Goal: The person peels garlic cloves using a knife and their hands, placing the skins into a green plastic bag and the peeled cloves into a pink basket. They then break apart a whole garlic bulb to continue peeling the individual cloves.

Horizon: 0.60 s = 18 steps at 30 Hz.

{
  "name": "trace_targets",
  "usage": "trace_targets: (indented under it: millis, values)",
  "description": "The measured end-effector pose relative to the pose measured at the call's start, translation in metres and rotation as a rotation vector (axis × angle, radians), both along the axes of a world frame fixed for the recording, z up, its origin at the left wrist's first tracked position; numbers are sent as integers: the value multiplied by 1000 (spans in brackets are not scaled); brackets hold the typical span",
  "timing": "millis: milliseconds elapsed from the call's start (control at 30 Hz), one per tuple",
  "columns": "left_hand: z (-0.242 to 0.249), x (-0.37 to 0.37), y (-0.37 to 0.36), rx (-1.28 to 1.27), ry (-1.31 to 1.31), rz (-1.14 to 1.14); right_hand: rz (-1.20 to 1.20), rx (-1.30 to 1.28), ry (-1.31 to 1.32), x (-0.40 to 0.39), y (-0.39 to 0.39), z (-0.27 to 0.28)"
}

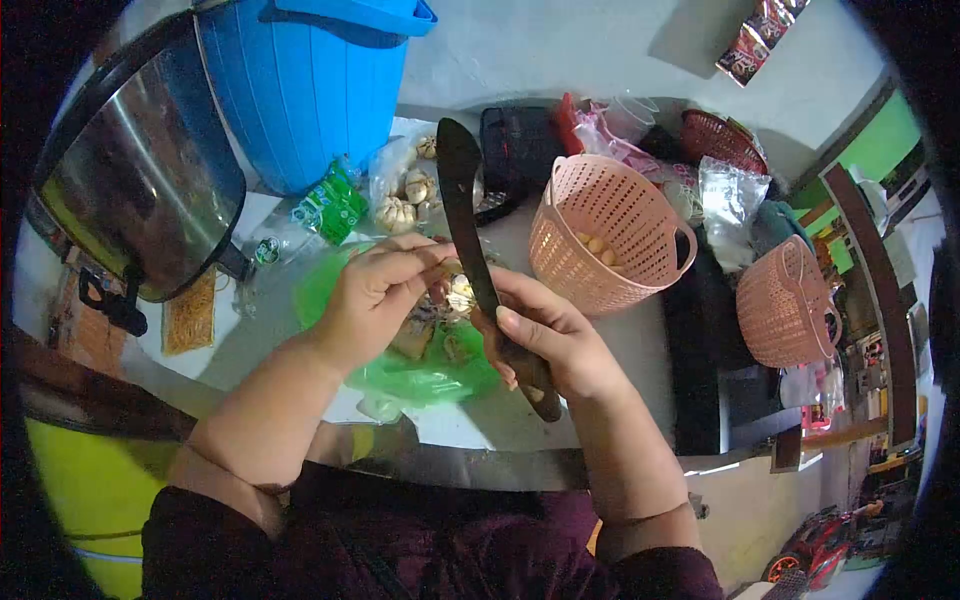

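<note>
A dark, long-bladed knife [462,200] points up in my right hand [545,335], whose fingers wrap round its handle. My left hand [385,285] pinches a pale garlic piece [459,293] beside the blade. Beneath both hands lies a green plastic bag [430,378] with peelings on it. Whole garlic bulbs [397,212] sit in a clear bag behind my left hand. To the right, a pink perforated basket [610,235] holds several peeled cloves [600,250].
A large metal pot [150,170] stands at the left, near a blue bucket [305,100]. Another pink basket [785,305] and a silver packet [733,205] are at the right. A green packet [332,203] lies before the bucket.
</note>
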<state>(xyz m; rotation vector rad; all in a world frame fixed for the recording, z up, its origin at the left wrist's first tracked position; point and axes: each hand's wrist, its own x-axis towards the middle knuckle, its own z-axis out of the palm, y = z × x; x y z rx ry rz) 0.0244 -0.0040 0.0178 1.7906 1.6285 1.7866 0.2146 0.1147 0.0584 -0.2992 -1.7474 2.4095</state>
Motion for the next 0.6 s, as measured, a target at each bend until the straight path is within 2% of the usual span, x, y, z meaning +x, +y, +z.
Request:
trace_targets:
  millis: [133, 167, 267, 300, 400, 433, 500, 567, 600]
  values:
    - [1, 0, 0, -25, -37, -16, -5, 42, -2, -1, 2, -3]
    - [-2, 1, 2, 66, -37, -49, -14, 31, -13, -1, 1, -2]
    - [-6, 3, 3, 87, -115, -67, -29, -7, -38, -1, 0, 1]
    - [-1, 1, 1, 29, -13, -17, -25, -21, -42, -1, 0, 2]
    - [-2, 3, 1, -25, -233, -122, -10, -68, -42, 1, 2, -2]
    - [1, 5, 0, -29, -205, -85, -4, -86, -39, 1, 2, -3]
    - [12, 11, 0, -37, -151, -11, -108, 13, 13, -3, -2, -4]
    - [10, 12, 2, -52, -357, -22, -194, 143, 67, -5, 1, -8]
    - [8, 12, 3, -59, -460, -27, -261, 323, 72, -6, 3, -13]
